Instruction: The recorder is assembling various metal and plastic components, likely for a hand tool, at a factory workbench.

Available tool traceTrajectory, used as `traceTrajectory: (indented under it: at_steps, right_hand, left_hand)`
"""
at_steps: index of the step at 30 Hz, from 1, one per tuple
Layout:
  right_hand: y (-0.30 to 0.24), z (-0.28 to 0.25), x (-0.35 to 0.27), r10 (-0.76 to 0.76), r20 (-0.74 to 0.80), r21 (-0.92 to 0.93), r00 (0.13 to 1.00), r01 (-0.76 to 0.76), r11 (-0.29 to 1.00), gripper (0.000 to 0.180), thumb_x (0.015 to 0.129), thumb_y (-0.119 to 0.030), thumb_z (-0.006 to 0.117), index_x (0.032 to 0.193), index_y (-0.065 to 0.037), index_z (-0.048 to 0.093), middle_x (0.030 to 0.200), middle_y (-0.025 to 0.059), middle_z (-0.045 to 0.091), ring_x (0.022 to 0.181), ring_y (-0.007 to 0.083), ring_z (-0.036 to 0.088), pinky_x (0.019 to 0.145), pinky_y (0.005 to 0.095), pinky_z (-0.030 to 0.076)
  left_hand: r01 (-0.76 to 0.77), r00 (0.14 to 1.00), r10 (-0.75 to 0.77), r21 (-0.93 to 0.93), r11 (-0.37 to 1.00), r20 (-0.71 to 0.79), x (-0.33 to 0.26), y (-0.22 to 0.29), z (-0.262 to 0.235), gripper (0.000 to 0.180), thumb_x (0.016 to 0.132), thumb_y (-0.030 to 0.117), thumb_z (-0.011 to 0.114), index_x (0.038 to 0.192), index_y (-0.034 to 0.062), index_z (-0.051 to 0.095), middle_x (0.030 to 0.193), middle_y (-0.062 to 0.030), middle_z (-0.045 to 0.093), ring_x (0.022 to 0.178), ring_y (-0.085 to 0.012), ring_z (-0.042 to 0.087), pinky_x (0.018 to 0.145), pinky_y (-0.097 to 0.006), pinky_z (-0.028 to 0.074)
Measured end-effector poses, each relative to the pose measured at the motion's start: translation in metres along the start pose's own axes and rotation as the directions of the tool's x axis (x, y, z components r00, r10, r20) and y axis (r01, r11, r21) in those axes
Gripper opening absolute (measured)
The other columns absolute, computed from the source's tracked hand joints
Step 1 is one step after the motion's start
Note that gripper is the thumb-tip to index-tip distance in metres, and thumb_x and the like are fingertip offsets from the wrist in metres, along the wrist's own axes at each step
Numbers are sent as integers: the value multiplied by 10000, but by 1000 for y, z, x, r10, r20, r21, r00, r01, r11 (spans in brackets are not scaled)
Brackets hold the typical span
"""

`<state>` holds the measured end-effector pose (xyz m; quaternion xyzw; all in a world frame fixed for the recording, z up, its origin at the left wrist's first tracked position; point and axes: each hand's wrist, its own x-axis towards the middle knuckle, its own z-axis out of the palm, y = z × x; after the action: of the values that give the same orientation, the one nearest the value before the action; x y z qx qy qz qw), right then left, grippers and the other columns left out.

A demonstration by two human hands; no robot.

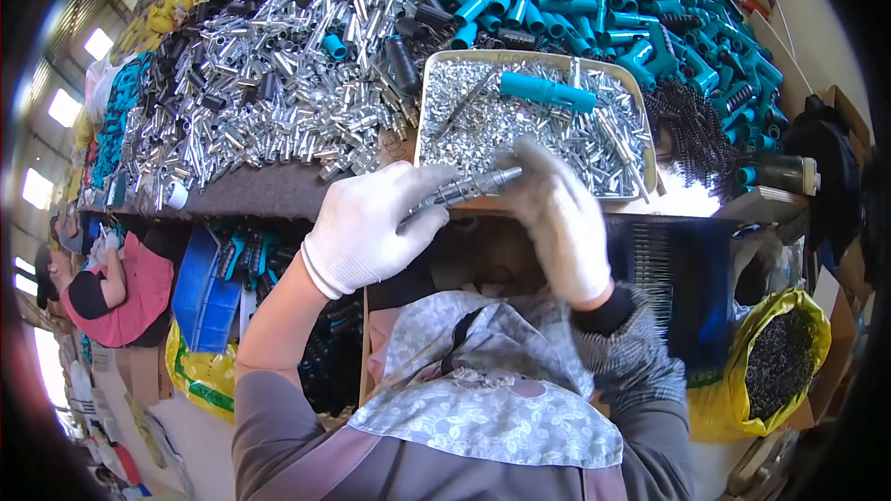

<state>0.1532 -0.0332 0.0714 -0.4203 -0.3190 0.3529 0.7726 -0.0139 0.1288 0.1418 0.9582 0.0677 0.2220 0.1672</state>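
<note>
Left hand: my gloved left hand [371, 223] is closed round one end of a grey metal rod [461, 189], thumb on top, just in front of the tray.
Right hand: my gloved right hand [557, 213] is blurred; its fingers curl over the rod's far end, so both hands grip the same piece.
Rod: it lies nearly level between my hands, tilted a little up to the right, above the near rim of the tray.
Tray: a shallow metal tray [422, 121] full of small silver parts, with one teal tube [548, 91] lying across them.
Bench left: a heap of silver tubes [278, 83] mixed with black sleeves.
Bench right: a pile of teal handles [650, 19], with black springs [691, 125] beside the tray.
Lower right: a yellow bag [807, 315] holding dark small parts.
Far left: another person in a pink top [130, 297], well apart from me.
</note>
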Motion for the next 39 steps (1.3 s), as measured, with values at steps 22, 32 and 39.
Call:
traceTrajectory:
  at_steps: [22,32,39]
  right_hand:
    - [73,3,-54,216,-83,700,973,-97,708,518,1066,-357,501,1415,21,431,1494,280,445,1385,399,473,1152,504,405]
    - [80,-24,-76,456,137,663,879,-424,617,429,1070,-270,507,1293,96,530,1265,251,625,1169,352,651,949,431,596]
    - [62,-30,-71,554,397,373,732,-680,631,429,1005,-166,602,1319,116,527,1195,284,664,980,313,731,803,371,635]
  left_hand:
    - [-95,991,77,166,982,112,-40,21,31,342,758,113,716,1098,145,695,886,-58,613,759,-272,628,643,-383,524]
    - [-77,939,65,22,997,338,-30,11,-12,292,692,139,769,984,142,765,867,-69,659,775,-283,669,665,-382,536]
    - [-68,906,69,-18,998,417,-19,-1,-30,284,694,131,749,977,125,767,851,-64,660,755,-279,666,663,-373,532]
